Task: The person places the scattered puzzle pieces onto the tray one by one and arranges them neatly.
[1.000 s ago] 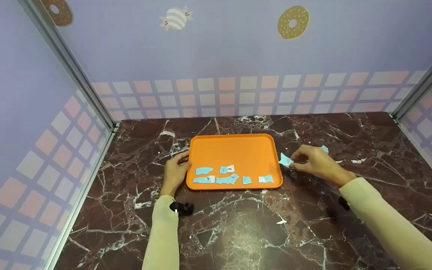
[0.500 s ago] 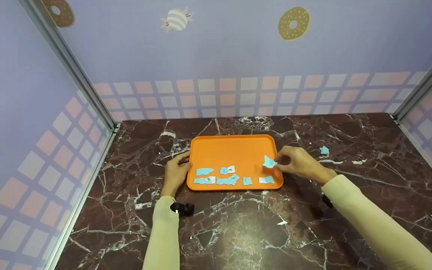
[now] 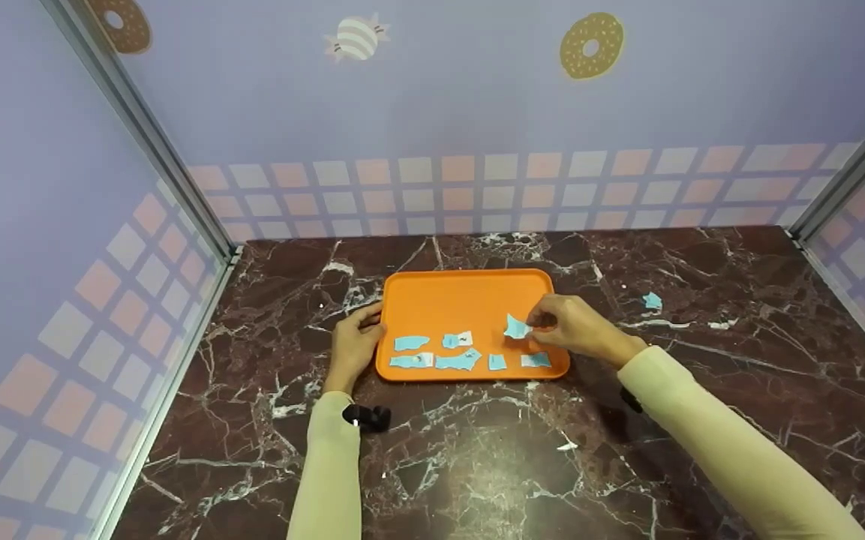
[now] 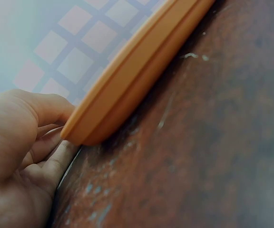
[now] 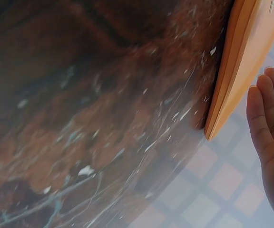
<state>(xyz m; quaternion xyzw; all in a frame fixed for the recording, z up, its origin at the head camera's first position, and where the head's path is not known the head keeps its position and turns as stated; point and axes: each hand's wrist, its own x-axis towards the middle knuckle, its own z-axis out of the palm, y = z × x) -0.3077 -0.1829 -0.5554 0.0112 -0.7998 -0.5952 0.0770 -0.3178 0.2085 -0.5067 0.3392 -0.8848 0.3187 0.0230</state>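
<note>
My right hand pinches a torn light-blue scrap of paper between thumb and fingertips, over the right part of an orange tray. The right wrist view shows this hand beside the tray's side wall, with only a thin edge of the scrap visible. My left hand holds the tray by its left edge, as the left wrist view also shows, with fingers at the rim. Several torn blue-and-white paper scraps lie flat in the tray's front part, including a pointed one and a small one.
Another blue scrap lies on the dark marbled table, right of the tray. A small white fleck lies nearer the front. Patterned purple panels enclose the back and both sides.
The right hand has carried the pinched paper scrap leftward from the table beside the tray to over the tray. The left hand has stayed at the tray's edge.
</note>
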